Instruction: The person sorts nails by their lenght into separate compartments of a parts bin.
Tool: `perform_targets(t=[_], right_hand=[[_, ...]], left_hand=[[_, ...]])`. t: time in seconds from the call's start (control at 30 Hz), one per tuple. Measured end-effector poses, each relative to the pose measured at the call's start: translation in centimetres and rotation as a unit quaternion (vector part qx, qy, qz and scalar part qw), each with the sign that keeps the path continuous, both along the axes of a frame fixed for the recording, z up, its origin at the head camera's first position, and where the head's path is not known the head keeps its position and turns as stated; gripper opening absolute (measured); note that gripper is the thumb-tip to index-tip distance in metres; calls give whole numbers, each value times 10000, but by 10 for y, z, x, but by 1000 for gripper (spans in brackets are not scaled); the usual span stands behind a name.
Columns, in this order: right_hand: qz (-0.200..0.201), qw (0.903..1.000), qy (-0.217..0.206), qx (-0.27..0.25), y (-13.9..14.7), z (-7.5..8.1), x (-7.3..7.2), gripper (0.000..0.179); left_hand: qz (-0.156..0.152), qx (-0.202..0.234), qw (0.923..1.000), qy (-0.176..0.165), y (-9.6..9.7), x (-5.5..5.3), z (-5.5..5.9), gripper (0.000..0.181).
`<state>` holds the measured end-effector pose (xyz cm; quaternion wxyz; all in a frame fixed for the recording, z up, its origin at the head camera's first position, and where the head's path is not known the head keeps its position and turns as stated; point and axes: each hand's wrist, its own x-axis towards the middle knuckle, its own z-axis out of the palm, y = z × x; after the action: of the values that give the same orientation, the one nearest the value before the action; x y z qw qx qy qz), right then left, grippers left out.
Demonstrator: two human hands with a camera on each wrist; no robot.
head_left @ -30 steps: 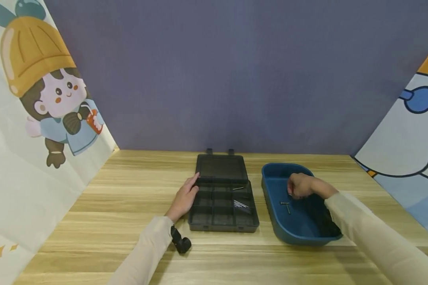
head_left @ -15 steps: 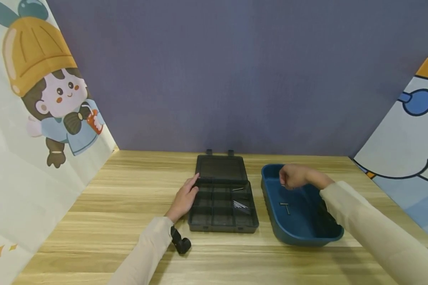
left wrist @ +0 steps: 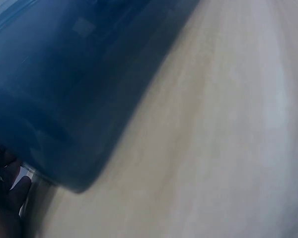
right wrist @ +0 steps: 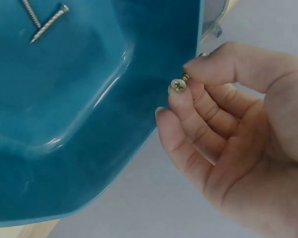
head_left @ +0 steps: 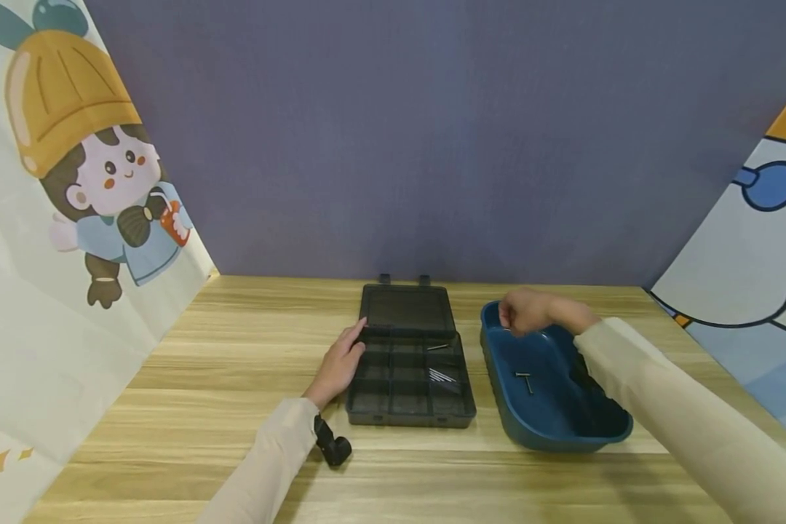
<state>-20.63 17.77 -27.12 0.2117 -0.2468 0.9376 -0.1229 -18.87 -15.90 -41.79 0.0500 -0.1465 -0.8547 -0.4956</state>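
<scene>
My right hand [head_left: 532,311] is above the far left corner of a blue plastic bin [head_left: 507,409]. In the right wrist view its thumb and fingertips pinch a screw [right wrist: 178,85], whose cross-slotted head faces the camera. Two loose screws [head_left: 527,383] lie crossed on the bin's floor. With fingers fairly straight, my left hand [head_left: 335,371] rests against the left side of a dark, see-through compartment box [head_left: 411,420], whose lid [head_left: 407,309] is swung back. Several thin metal pieces [head_left: 441,377] sit in a right-hand compartment, and one screw [head_left: 437,347] lies in the compartment behind.
The wooden table [head_left: 262,327] carries both containers, box in the middle and bin to its right. A grey-purple panel [head_left: 393,145] stands behind. A black wrist camera [head_left: 332,445] sticks out from the left wrist, near the box's front left corner.
My right hand has risen from the bin's interior and moved left towards the far left corner, holding the screw. The left hand and the box have stayed in place.
</scene>
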Motion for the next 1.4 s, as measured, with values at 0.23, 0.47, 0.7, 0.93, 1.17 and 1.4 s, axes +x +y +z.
perform_targets(t=[0.23,0.47,0.7,0.93,1.17,1.4], right_hand=[[56,9998,-141,-128,-14,2,-6,19],[207,9995,217,125,-35,3,-11,14],[273,9992,151,238,-54,-1,-17,12],[474,9988,45,70,-69,-5,-23,15],[454,9989,-123,89,-83,-12,-27,14],[400,9988,-59,262,-88,-22,-30,15]], left_hand=[[-1,-25,10000,17,0,0,-1,51],[-1,-24,10000,1,1,-1,0,50],[12,-46,10000,60,1,-1,-1,50],[12,5,10000,67,1,-1,2,50],[-13,-33,10000,87,1,-3,1,51],[-12,-69,9999,80,0,-2,0,50]])
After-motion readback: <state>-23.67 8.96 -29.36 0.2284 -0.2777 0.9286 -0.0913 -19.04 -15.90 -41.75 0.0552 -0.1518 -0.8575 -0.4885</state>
